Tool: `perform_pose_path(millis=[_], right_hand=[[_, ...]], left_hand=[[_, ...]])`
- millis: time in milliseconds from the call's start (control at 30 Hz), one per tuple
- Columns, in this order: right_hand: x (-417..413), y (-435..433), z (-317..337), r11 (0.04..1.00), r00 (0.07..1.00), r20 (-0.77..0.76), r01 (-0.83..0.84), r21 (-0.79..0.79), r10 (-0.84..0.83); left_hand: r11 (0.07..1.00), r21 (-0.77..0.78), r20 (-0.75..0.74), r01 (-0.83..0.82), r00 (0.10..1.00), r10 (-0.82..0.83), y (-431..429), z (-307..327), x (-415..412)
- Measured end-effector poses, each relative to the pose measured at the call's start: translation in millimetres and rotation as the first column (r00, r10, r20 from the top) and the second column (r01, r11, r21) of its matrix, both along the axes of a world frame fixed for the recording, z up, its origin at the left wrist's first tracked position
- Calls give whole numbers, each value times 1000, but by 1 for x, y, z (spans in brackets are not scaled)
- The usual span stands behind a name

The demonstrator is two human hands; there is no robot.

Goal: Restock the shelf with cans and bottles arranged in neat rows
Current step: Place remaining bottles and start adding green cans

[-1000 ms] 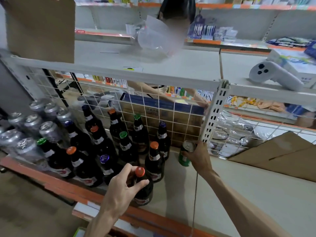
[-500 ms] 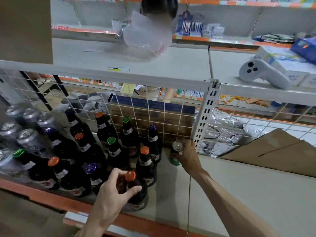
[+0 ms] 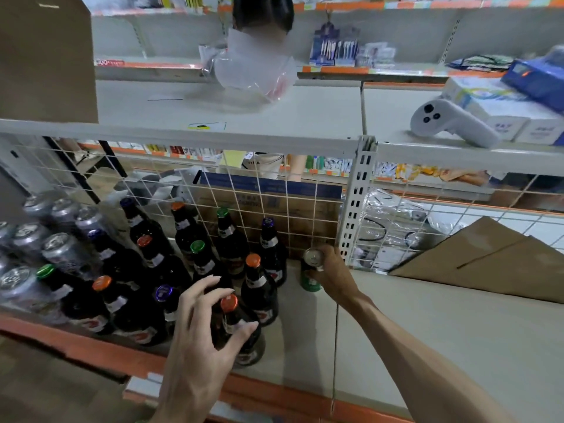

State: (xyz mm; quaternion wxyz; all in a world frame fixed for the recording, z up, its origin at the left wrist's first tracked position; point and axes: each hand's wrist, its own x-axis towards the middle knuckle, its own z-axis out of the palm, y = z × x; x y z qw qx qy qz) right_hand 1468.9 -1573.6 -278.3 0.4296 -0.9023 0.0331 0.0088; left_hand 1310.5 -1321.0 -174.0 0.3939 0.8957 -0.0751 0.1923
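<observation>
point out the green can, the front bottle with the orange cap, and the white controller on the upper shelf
green can (image 3: 309, 282), head view, green side wall.
front orange-capped bottle (image 3: 229, 303), head view, its cap.
white controller (image 3: 451, 123), head view, its handle.

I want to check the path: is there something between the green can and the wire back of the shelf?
Nothing visible. The right hand holds the green can upright at the wire grid, right of the bottles. The shelf to its right is bare.

Left hand (image 3: 201, 337) has let go of front bottle (image 3: 241, 331); fingers (image 3: 203, 288) now spread open around its orange cap. Right hand (image 3: 334, 277) has carried green can (image 3: 311, 271) further back, near the wire grid (image 3: 274, 206).
</observation>
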Motion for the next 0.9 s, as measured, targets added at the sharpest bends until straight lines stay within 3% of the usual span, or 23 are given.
perform_pose_path(millis=[100, 233, 367, 567, 733, 900], right_hand=[[-6, 0, 7, 999, 999, -18, -28, 18, 29], [-38, -24, 26, 989, 994, 35, 100, 113, -104], [-120, -102, 24, 977, 971, 117, 211, -5, -209], [-230, -268, 32, 784, 786, 126, 616, -79, -605], [-310, -388, 52, 632, 663, 198, 749, -202, -722], [-357, -478, 56, 551, 623, 229, 775, -311, -748]], left_hand=[[998, -12, 24, 69, 997, -69, -19, 14, 5], [989, 18, 68, 147, 987, -148, -59, 28, 15], [949, 67, 57, 307, 949, -311, -126, 32, 21], [796, 111, 14, 595, 800, -600, -284, 10, 28], [663, 186, 4, 725, 674, -739, -433, -12, 8], [560, 193, -186, 806, 590, -785, -554, -23, -12]])
